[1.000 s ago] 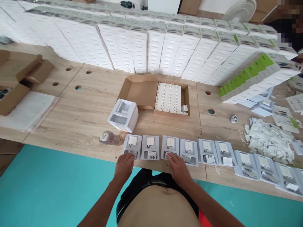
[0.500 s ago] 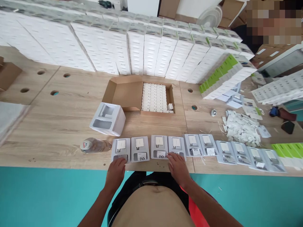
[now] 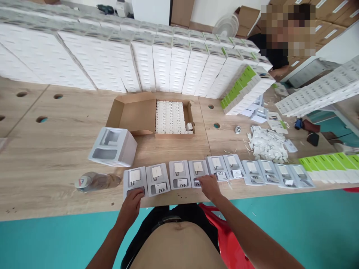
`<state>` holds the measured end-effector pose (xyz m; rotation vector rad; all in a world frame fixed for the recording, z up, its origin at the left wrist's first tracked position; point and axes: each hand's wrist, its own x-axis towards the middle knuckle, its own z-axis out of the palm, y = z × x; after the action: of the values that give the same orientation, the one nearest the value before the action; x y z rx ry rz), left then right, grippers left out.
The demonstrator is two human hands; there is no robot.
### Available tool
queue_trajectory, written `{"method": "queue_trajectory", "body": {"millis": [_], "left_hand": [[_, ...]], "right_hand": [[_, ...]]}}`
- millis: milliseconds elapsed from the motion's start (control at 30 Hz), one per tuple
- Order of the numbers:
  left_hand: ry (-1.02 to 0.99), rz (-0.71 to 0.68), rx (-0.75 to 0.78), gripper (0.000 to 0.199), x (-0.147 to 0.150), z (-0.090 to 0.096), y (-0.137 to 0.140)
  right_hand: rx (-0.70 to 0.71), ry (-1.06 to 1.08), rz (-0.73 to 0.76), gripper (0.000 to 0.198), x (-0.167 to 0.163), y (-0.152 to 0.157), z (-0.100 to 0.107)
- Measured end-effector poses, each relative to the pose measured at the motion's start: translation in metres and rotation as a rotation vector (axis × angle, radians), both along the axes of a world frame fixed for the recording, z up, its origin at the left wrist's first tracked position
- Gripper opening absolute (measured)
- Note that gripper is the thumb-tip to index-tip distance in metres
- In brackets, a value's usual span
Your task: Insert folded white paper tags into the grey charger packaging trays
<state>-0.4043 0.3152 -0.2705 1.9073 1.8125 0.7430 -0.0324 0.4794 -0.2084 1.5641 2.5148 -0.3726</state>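
Observation:
A row of grey moulded trays [image 3: 158, 164] lies along the table's front edge, each with a white square piece in its upper recess. My left hand [image 3: 134, 201] is at the leftmost tray [image 3: 126, 186], fingers bent over its lower pocket, where something dark partly shows. My right hand [image 3: 210, 188] reaches the fourth tray [image 3: 191, 166], fingertips drawn together at the lower pocket with a printed white piece partly under them. What either hand's fingers hold is hidden. Between the hands, two trays have white pieces with black printed symbols [image 3: 160, 188] in their lower pockets.
A bottle [image 3: 98, 182] lies left of the row. Behind it stands a stack of moulded trays [image 3: 126, 149]. An open cardboard box [image 3: 131, 116] holds white pieces. White boxes [image 3: 162, 63] form a wall behind. White strips [image 3: 269, 144] are heaped at right. A person [image 3: 275, 52] stands beyond.
The view has shifted, so the table's things appear further left. Both hands stay at the same two trays; my right fingertips are now lower over the fourth tray's pocket. The leftmost trays sit slightly turned.

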Motion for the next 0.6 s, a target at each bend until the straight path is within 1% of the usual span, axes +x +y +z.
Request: {"method": "queue_trajectory", "body": {"millis": [133,233,400,500,600], "left_hand": [[0.022,-0.032,0.022,0.026,-0.006,-0.006,0.003],[0.052,-0.040,0.071,0.025,-0.011,-0.014,0.006],[0.088,-0.072,0.166,0.025,-0.018,-0.020,0.013],[0.119,-0.087,0.242,0.025,-0.022,-0.023,0.015],[0.131,-0.089,0.285,0.027,-0.028,-0.033,0.016]], "right_hand": [[0.054,-0.004,0.009,0.035,-0.002,-0.005,0.001],[0.115,-0.011,0.009,0.028,-0.003,-0.008,0.001],[0.205,-0.027,-0.048,0.023,-0.003,-0.008,-0.003],[0.236,-0.022,-0.075,0.020,-0.003,-0.007,-0.007],[0.240,-0.018,-0.074,0.014,-0.002,-0.004,-0.013]]}}
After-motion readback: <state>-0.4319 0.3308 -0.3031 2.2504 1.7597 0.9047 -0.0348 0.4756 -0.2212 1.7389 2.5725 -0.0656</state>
